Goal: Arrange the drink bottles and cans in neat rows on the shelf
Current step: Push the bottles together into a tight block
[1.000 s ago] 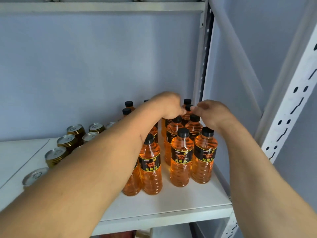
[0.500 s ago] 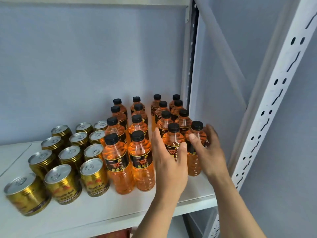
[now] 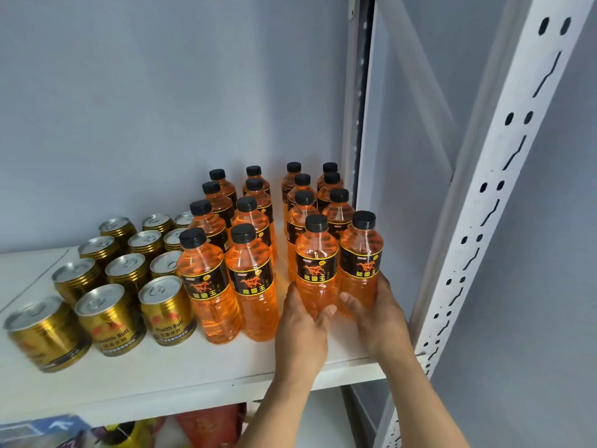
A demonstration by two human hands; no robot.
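A white shelf (image 3: pixel 181 383) crosses the lower half of the frame, backed by a pale grey-blue wall, with a perforated white upright (image 3: pixel 504 202) slanting down the right side. Packages on a lower level show blurred at the bottom left.

At left stand the gold cans (image 3: pixel 109 318) in three columns; eleven silver tops are visible, the rearmost partly hidden. At centre stand the orange bottles (image 3: pixel 252 279) with black caps, sixteen in all, in four columns of four running toward the wall, with a gap between the second and third columns.

The left hand (image 3: pixel 302 321) curls round the lower part of the third column's front bottle (image 3: pixel 316 273). The right hand (image 3: pixel 378 312) wraps the base of the front right bottle (image 3: pixel 361 266), just beside the upright.

Half a second earlier both hands were spread open in front of these two bottles, fingers raised; now they have closed onto them lower down.
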